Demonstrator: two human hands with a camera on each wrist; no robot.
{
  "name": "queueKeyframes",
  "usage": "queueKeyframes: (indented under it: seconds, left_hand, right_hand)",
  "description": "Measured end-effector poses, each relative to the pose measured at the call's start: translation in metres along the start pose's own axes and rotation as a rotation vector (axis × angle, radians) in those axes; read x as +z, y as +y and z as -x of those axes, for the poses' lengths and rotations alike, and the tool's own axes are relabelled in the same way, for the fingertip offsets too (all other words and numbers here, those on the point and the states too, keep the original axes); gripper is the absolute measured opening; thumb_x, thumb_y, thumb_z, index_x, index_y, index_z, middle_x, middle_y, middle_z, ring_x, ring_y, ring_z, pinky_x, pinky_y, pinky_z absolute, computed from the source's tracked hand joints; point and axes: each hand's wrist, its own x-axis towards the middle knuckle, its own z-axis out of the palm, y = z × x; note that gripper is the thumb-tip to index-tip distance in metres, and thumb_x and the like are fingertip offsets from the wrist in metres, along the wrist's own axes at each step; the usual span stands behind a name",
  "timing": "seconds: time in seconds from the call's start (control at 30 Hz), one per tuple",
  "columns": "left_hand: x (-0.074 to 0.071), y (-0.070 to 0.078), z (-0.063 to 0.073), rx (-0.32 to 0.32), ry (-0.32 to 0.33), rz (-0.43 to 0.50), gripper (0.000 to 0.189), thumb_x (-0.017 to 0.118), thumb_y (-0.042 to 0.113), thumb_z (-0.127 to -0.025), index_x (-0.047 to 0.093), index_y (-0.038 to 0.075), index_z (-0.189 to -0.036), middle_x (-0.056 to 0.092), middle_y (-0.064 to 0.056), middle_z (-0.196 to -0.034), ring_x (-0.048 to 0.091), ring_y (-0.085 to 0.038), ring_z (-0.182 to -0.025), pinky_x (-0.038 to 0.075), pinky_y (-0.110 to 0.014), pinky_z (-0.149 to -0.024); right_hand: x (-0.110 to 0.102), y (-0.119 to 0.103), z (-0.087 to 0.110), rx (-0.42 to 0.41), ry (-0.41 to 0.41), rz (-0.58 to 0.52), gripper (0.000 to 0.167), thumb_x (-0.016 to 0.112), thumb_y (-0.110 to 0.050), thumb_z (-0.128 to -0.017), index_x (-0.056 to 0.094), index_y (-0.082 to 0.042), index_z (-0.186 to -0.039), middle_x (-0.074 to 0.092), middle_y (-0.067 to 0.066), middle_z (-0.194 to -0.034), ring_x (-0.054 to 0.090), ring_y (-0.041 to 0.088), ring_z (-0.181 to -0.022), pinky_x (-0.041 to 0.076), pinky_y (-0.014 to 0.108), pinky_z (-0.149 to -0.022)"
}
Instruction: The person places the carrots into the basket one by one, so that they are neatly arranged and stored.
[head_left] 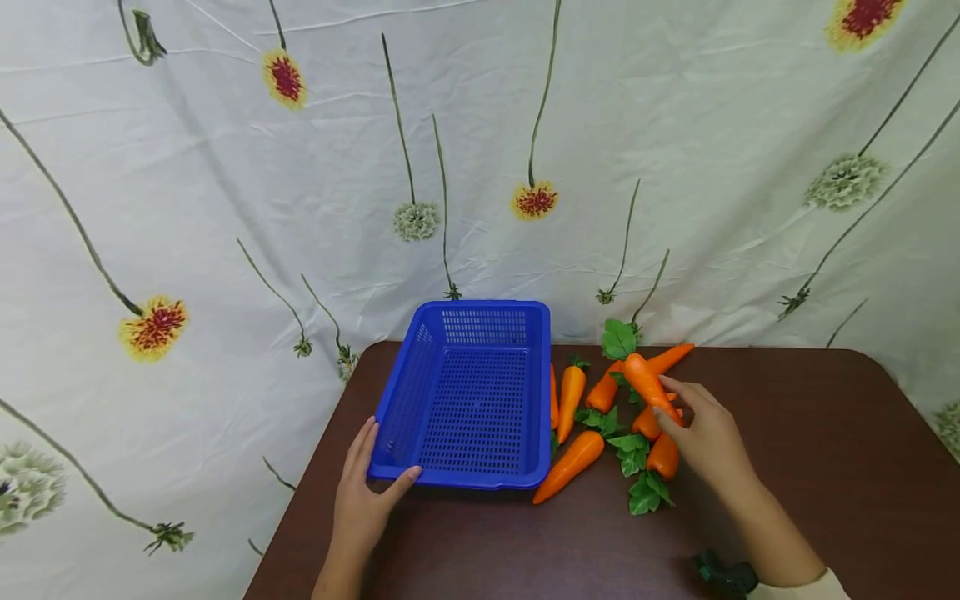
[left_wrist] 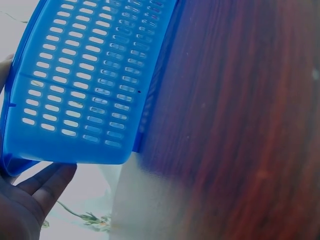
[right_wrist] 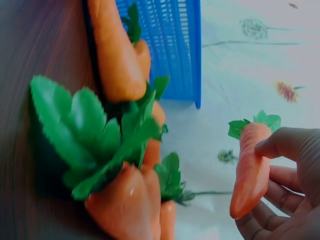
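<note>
A blue plastic basket (head_left: 480, 408) with slotted walls stands on the table with nothing inside it. My left hand (head_left: 363, 500) holds its near left corner, thumb over the front rim and fingers along the outer side; the left wrist view shows the fingertips (left_wrist: 57, 182) at the basket's end wall (left_wrist: 75, 85). My right hand (head_left: 705, 429) pinches an orange carrot (head_left: 647, 379) with green leaves, raised over the other carrots. In the right wrist view the thumb lies across this carrot (right_wrist: 250, 170), with fingers curled behind it. Several loose carrots (head_left: 573, 462) lie right of the basket.
The dark brown table (head_left: 540, 550) backs onto a white cloth (head_left: 480, 150) printed with flowers. Leafy carrot tops (head_left: 648, 492) spread toward the table's front. A dark band (head_left: 723, 575) sits by the right wrist.
</note>
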Motion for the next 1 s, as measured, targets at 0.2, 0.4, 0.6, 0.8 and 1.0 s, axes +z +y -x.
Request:
queueKeyframes:
  seconds: [0.2, 0.4, 0.6, 0.8, 1.0]
  left_hand:
    - [0.001, 0.0, 0.001, -0.006, 0.012, 0.017, 0.095, 0.088, 0.035, -0.078, 0.037, 0.026, -0.158, 0.031, 0.004, -0.165, 0.029, -0.031, -0.153, 0.03, -0.063, -0.118]
    - [0.001, 0.001, 0.001, -0.003, 0.02, 0.026, 0.094, 0.087, 0.034, -0.078, 0.037, 0.024, -0.158, 0.031, 0.004, -0.165, 0.029, -0.03, -0.153, 0.031, -0.062, -0.118]
    - [0.001, 0.001, 0.001, 0.006, 0.019, 0.042, 0.094, 0.087, 0.031, -0.079, 0.037, 0.024, -0.157, 0.031, 0.004, -0.165, 0.029, -0.029, -0.153, 0.031, -0.061, -0.118]
    - [0.002, 0.001, 0.0, 0.013, 0.016, 0.057, 0.092, 0.086, 0.029, -0.081, 0.036, 0.023, -0.158, 0.03, 0.002, -0.166, 0.028, -0.032, -0.153, 0.03, -0.063, -0.117]
    - [0.002, 0.001, 0.0, 0.009, 0.007, 0.068, 0.091, 0.086, 0.028, -0.081, 0.037, 0.023, -0.158, 0.029, 0.003, -0.166, 0.027, -0.03, -0.153, 0.029, -0.062, -0.118]
  right_hand:
    - [0.008, -0.014, -0.002, -0.025, -0.033, -0.016, 0.049, 0.072, -0.016, -0.094, 0.059, -0.007, -0.141, 0.063, 0.014, -0.132, 0.064, 0.03, -0.105, 0.054, 0.042, -0.08]
    - [0.02, -0.027, -0.004, -0.087, -0.03, -0.03, 0.049, 0.074, -0.012, -0.091, 0.061, -0.008, -0.138, 0.064, 0.017, -0.132, 0.065, 0.032, -0.104, 0.055, 0.046, -0.079]
    - [0.031, -0.042, -0.007, -0.105, -0.048, -0.064, 0.048, 0.074, -0.015, -0.092, 0.062, -0.01, -0.138, 0.065, 0.014, -0.129, 0.065, 0.027, -0.1, 0.055, 0.04, -0.077]
    - [0.041, -0.059, -0.011, -0.122, -0.075, -0.087, 0.048, 0.075, -0.018, -0.092, 0.063, -0.015, -0.138, 0.066, 0.013, -0.13, 0.064, 0.024, -0.096, 0.053, 0.028, -0.068]
    - [0.05, -0.072, -0.012, -0.117, -0.127, -0.102, 0.046, 0.074, -0.022, -0.093, 0.064, -0.019, -0.137, 0.065, 0.01, -0.135, 0.065, 0.025, -0.101, 0.053, 0.03, -0.069]
